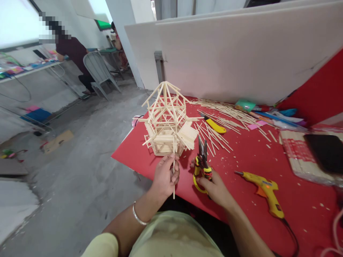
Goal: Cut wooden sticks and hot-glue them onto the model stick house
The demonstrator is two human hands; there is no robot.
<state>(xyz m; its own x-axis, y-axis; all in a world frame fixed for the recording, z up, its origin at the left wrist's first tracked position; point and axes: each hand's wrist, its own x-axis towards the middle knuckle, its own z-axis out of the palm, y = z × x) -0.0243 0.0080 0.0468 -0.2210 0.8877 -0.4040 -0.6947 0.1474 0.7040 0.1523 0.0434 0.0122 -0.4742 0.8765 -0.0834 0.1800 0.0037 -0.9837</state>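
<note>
A small house model (167, 121) built of thin wooden sticks stands near the left corner of a red table (241, 167). My left hand (164, 176) is closed on a single wooden stick (174, 178), held upright just in front of the model's base. My right hand (214, 187) grips yellow-handled scissors (202, 162), their dark blades pointing up and away towards the model's right side. The two hands are close together at the table's near edge.
A yellow glue gun (265, 191) lies to the right of my hands, its cord trailing off. Loose sticks (222, 117), a yellow utility knife (214, 125) and a green tape roll (245, 105) lie behind. A white board (241, 53) backs the table. A person sits far left by a chair (98, 69).
</note>
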